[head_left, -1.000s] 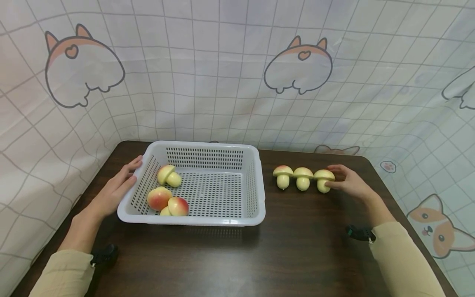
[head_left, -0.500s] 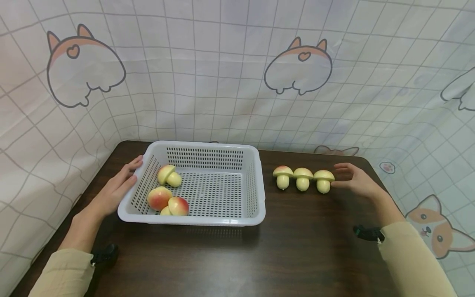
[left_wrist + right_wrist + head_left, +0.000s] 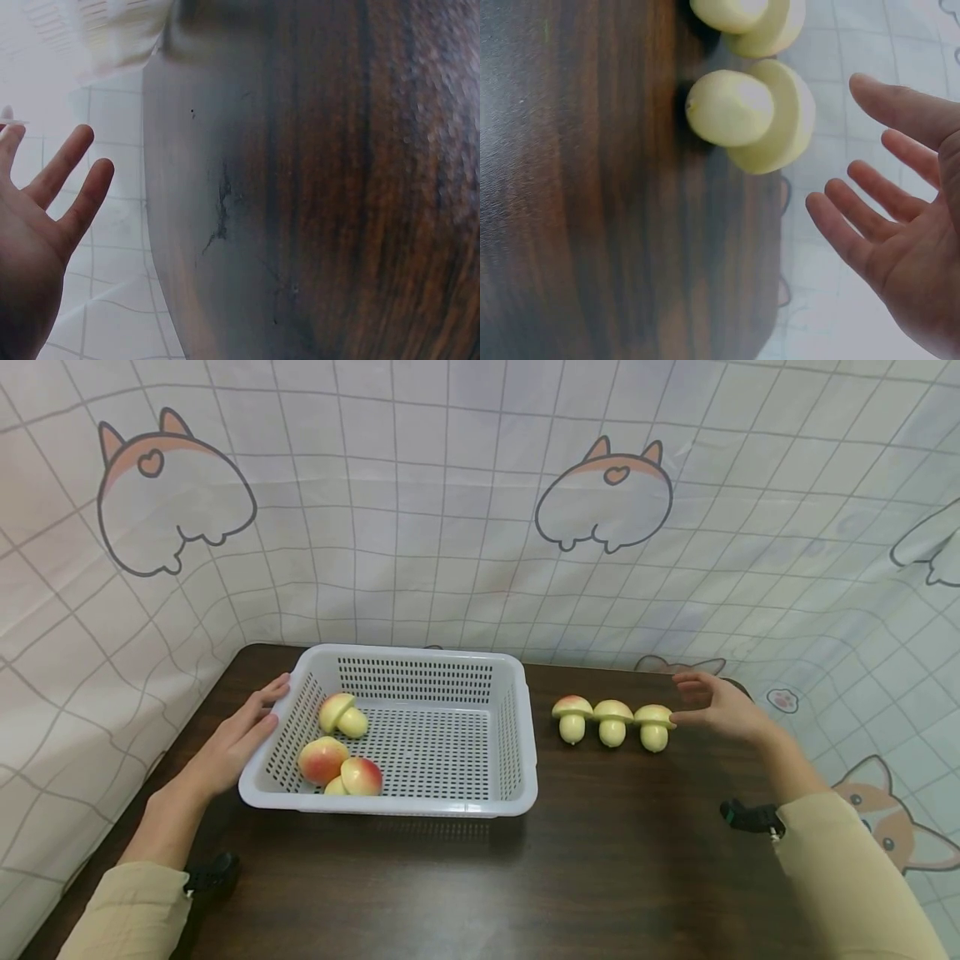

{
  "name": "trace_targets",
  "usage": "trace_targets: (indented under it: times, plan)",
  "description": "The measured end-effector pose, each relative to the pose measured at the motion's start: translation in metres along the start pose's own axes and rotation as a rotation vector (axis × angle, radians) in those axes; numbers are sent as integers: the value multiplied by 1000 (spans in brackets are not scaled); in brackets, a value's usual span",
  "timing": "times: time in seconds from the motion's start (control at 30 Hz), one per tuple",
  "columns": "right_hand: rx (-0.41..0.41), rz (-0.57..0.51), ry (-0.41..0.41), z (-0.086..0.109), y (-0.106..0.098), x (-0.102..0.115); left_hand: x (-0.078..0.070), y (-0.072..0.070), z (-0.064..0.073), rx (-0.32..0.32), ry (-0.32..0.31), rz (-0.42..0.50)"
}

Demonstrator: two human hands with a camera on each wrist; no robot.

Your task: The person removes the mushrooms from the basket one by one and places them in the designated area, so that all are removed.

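Note:
In the head view three toy mushrooms stand in a row right of the basket: a left one (image 3: 572, 718), a middle one (image 3: 612, 722) and a right one (image 3: 654, 727). My right hand (image 3: 718, 705) hovers just beside the right mushroom, its fingers spread and holding nothing. The right wrist view shows a gap between this hand (image 3: 907, 202) and the nearest mushroom (image 3: 754, 112). My left hand (image 3: 228, 743) rests against the left side of the light grey plastic basket (image 3: 390, 806), fingers extended. Several more mushrooms (image 3: 322, 760) lie in the basket's left part.
The dark wooden table (image 3: 450, 885) carries everything. Behind it and at its sides hangs a white gridded cloth (image 3: 405, 527) printed with cartoon dogs. Dark wrist straps (image 3: 752, 817) sit below both hands.
My right hand has moved off the right mushroom, to the right and slightly back, leaving it standing in the row. The left hand and basket stay in place.

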State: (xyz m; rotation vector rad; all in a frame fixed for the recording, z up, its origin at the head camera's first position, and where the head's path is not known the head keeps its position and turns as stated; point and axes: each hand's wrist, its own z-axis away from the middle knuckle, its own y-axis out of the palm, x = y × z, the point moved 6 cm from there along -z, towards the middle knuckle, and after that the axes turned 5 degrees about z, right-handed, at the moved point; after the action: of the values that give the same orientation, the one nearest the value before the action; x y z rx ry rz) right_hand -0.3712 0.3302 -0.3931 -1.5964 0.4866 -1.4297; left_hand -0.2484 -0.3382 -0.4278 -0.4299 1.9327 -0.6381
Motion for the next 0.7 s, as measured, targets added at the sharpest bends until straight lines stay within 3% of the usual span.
trace_targets:
  times: [0.3,0.7]
  plan:
    - [31,12,-66,-13,-7,33,0,1,2,-3,-3,5]
    - [48,23,-171,-33,-10,97,0,1,1,-7,7,16]
